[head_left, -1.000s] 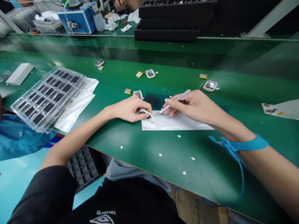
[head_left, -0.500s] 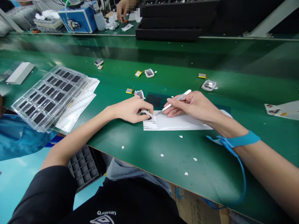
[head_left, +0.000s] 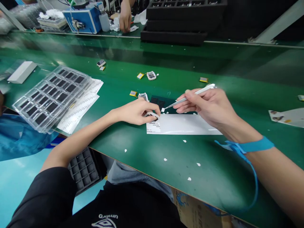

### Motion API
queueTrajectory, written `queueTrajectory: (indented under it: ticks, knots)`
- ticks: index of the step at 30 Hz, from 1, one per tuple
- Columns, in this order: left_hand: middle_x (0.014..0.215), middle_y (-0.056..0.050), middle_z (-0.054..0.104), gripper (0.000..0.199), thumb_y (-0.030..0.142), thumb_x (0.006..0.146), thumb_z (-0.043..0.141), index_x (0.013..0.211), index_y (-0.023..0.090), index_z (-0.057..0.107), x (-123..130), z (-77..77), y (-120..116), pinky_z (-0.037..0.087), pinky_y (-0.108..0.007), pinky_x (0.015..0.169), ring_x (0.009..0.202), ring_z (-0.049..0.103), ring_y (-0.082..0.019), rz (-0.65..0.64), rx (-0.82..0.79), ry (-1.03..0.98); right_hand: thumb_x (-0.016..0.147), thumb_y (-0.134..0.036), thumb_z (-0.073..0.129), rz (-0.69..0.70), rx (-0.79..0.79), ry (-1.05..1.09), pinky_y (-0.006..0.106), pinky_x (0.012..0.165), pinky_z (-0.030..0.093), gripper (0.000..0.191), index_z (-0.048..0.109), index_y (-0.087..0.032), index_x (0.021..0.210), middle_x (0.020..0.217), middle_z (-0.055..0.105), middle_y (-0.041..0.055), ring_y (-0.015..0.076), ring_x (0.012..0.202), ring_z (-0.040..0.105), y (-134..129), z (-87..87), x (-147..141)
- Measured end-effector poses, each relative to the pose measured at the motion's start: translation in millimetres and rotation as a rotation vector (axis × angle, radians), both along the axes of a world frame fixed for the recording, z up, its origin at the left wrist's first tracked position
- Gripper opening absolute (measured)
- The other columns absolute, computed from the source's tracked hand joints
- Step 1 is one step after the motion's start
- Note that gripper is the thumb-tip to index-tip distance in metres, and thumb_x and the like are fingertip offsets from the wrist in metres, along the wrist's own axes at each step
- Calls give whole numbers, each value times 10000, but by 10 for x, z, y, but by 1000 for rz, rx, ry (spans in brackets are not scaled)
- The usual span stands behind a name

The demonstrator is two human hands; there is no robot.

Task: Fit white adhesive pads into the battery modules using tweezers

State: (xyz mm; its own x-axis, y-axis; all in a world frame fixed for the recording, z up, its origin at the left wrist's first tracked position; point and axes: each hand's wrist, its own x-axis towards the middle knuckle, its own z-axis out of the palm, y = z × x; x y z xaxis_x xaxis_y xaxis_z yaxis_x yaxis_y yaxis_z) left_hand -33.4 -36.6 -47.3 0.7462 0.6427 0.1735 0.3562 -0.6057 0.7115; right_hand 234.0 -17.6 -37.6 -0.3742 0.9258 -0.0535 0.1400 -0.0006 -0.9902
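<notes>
My left hand (head_left: 136, 111) is closed on a small white device casing (head_left: 151, 113), mostly hidden by the fingers, over the left end of a white backing sheet (head_left: 187, 125). My right hand (head_left: 210, 100) grips silvery tweezers (head_left: 192, 96) above the sheet's far edge. A little white square piece (head_left: 162, 110) is at the tweezer tips, seemingly an adhesive pad. Just beyond the left fingers lie black strips (head_left: 158, 101) on a dark mat. Another open casing (head_left: 143, 96) with a yellow-edged battery (head_left: 133, 93) rests past the left hand.
A clear tray (head_left: 52, 95) of dark rectangles lies on printed sheets (head_left: 80, 110) at left. Farther back are an open casing (head_left: 151, 75) and batteries. Several white tabs (head_left: 165, 159) dot the near bench. Across the bench are a co-worker's hand (head_left: 125, 19) and black trays (head_left: 174, 34).
My right hand has lifted the tweezers up and to the right, off the sheet's printed end, with a white square now at their tips. My left hand has hardly moved.
</notes>
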Motion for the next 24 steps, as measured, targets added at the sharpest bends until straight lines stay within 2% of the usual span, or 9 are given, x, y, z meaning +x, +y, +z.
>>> queueTrajectory:
  ticks: [3,6,9,11,13,16,21,24]
  knots:
    - [812,-34,759,205,231,951,636,1101,123,723,58,-8,-41,412,-218,503,480,562,-69,141,-244,-191,776,-808,884,-114,133,55,394,697,714,526,797,-291,825,837,830,65,268,719,805,-77,118,-24]
    - [924,-82,805,316,233,952,694,1242,107,679,115,-6,-100,502,-219,511,545,698,-113,163,-520,-353,863,-764,841,-142,204,47,460,707,710,469,763,-302,841,840,826,71,303,738,809,-190,210,-88]
    - [1003,-93,834,612,261,915,811,1480,133,613,161,-28,-165,643,-264,656,774,830,-202,100,-696,-463,906,-754,798,-101,190,21,496,712,702,469,740,-291,861,852,822,95,326,762,810,-290,239,-163]
    - [1112,-109,840,719,307,886,877,1533,157,604,187,-54,-205,705,-324,790,922,856,-249,72,-787,-525,890,-784,792,-81,178,20,489,683,695,503,729,-285,867,845,815,107,343,799,815,-328,229,-197]
    - [1147,-116,841,758,343,846,930,1519,155,637,204,-72,-236,724,-355,849,975,858,-270,68,-842,-559,851,-831,794,-74,170,5,475,655,694,547,718,-290,863,823,807,104,353,828,819,-341,206,-207]
    - [1094,-107,852,782,328,821,958,1517,150,648,210,-62,-260,734,-368,870,973,860,-273,70,-867,-563,832,-872,779,-73,165,-22,476,650,703,566,711,-310,860,800,799,86,347,816,819,-335,159,-187]
    - [1064,-100,858,738,266,807,965,1473,126,682,198,-3,-266,741,-379,895,954,863,-271,70,-870,-570,952,-749,747,-35,162,44,517,736,717,431,728,-319,924,868,813,90,368,921,827,-333,90,-149]
    - [1025,-98,862,736,233,813,955,1479,103,670,196,7,-270,744,-373,895,942,865,-268,67,-877,-572,959,-748,740,-38,166,40,507,728,718,432,729,-317,934,874,815,92,367,926,828,-338,72,-145]
